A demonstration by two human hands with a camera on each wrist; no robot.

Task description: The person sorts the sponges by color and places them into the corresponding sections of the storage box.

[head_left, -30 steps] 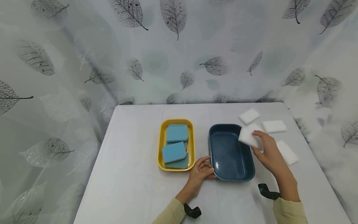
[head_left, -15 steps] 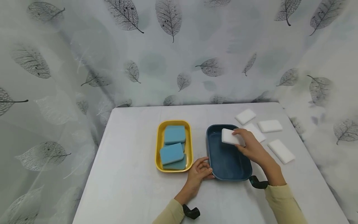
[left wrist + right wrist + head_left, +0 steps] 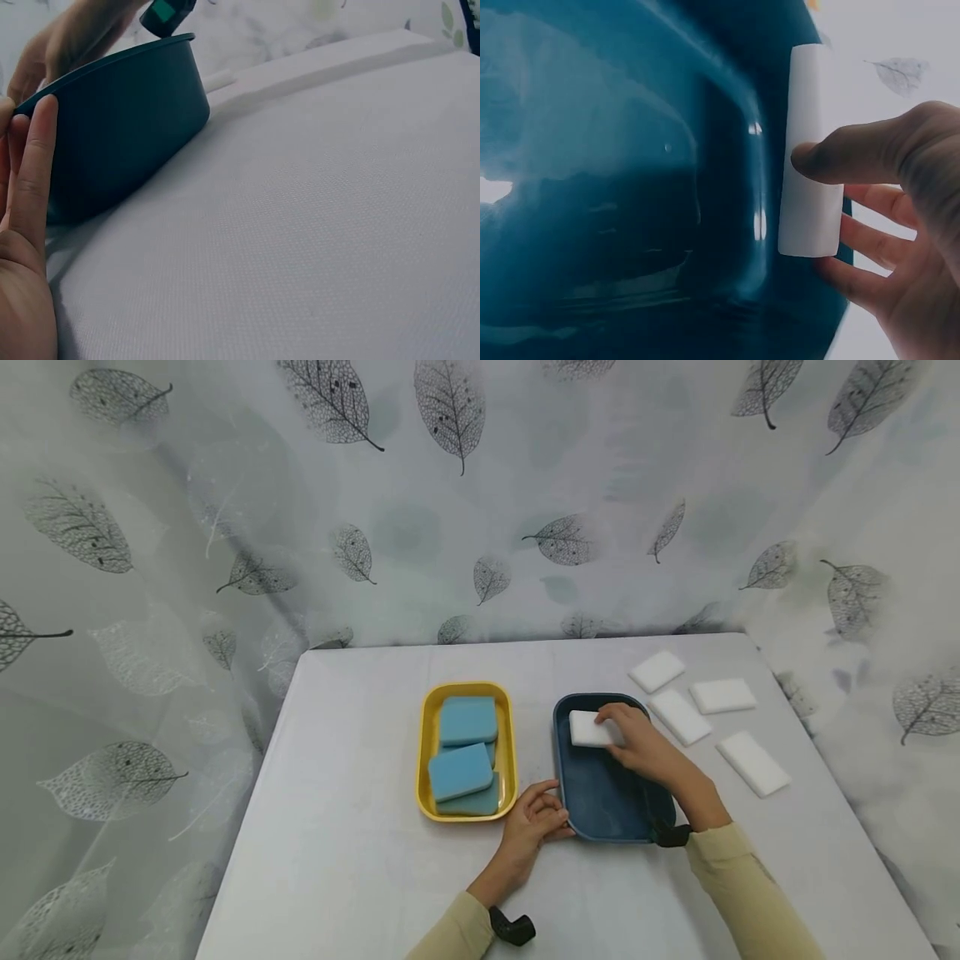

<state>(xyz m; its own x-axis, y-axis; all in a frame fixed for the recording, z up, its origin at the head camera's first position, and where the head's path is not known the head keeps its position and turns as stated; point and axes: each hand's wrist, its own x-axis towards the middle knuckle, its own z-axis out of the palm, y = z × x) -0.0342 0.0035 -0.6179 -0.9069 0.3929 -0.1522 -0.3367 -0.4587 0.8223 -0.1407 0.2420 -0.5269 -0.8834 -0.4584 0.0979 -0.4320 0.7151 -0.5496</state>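
Observation:
My right hand [image 3: 637, 743] pinches a white sponge [image 3: 588, 729] over the far part of the dark blue tray [image 3: 607, 810]. In the right wrist view, the thumb lies on one face of the white sponge [image 3: 808, 210] and the fingers are behind it, near the tray's wall. At the tray's near left corner, my left hand [image 3: 528, 827] touches the outer wall. The left wrist view shows a straight finger [image 3: 36, 172] against that wall, its tip close to the rim. Several other white sponges [image 3: 678, 717] lie loose on the table right of the tray.
Left of the blue tray stands a yellow tray [image 3: 423, 777] with several blue sponges [image 3: 461, 771] stacked loosely in it. Both stand on a table covered with white cloth [image 3: 337, 860]. A leaf-patterned curtain [image 3: 420, 543] hangs behind and at the sides.
My right hand has carried the white sponge left, from beside the other sponges to the far part of the blue tray. The left hand stays at the tray's corner.

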